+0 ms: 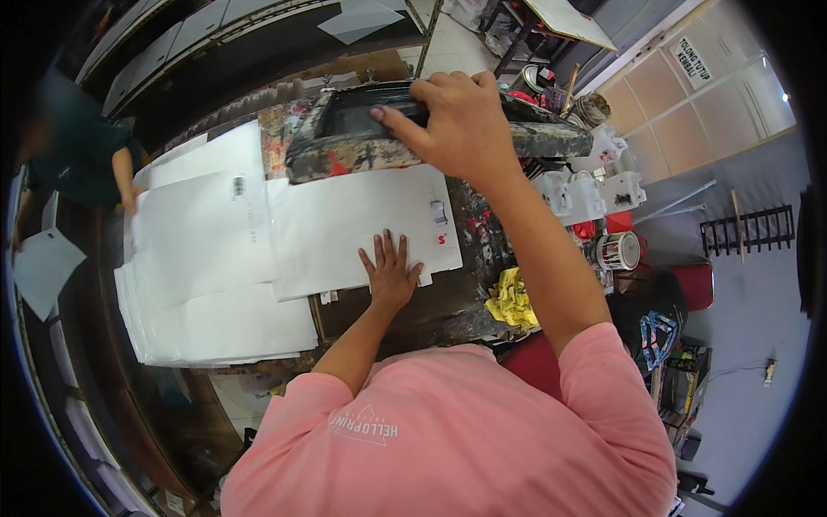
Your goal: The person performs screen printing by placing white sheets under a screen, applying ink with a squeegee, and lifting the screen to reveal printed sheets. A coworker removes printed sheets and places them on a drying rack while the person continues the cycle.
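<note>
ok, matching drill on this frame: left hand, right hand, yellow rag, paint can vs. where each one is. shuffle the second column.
Things:
1. left hand
2. right hand
3. yellow rag
4. paint can

Places:
A. crumpled at the near right edge of the stained table
B. gripping the paint-smeared screen frame
C. pressed flat on the white sheet
D. standing right of the table, beside white blocks

Pairs: 1-C, 2-B, 3-A, 4-D
</note>
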The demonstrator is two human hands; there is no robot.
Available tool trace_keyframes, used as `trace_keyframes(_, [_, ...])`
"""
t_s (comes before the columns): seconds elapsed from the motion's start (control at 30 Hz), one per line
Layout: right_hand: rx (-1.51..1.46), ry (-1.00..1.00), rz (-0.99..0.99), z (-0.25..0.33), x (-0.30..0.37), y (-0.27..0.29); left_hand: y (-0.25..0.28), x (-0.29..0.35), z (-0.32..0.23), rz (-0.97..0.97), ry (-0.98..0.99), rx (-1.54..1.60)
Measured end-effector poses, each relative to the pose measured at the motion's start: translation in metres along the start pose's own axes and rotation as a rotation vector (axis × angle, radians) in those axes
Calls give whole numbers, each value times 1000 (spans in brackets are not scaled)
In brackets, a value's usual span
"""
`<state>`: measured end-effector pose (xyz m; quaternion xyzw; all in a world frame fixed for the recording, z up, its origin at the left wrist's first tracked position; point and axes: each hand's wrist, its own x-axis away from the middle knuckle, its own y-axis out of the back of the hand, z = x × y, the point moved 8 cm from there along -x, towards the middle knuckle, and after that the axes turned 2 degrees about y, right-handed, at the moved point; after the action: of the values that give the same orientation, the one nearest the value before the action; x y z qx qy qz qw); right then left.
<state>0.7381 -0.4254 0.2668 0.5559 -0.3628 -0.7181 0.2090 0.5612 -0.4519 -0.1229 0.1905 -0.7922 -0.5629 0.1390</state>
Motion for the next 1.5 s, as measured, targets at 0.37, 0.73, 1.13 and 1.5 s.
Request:
trace_keyframes(0.37, [22,-57,79,-2,-12,-3,0,2,-3,48,8,-16])
trace_keyframes(0.73, [62,-9,228,17,48,-17,218,8,5,-178,15,1920])
trace_keyframes(1.13, [-233,-198,785,7,272,-142,20,96,74,189,927,2051])
trace_keyframes(1.5, [8,-60,573,7,270,-214,-9,104,86,214,1201,1881])
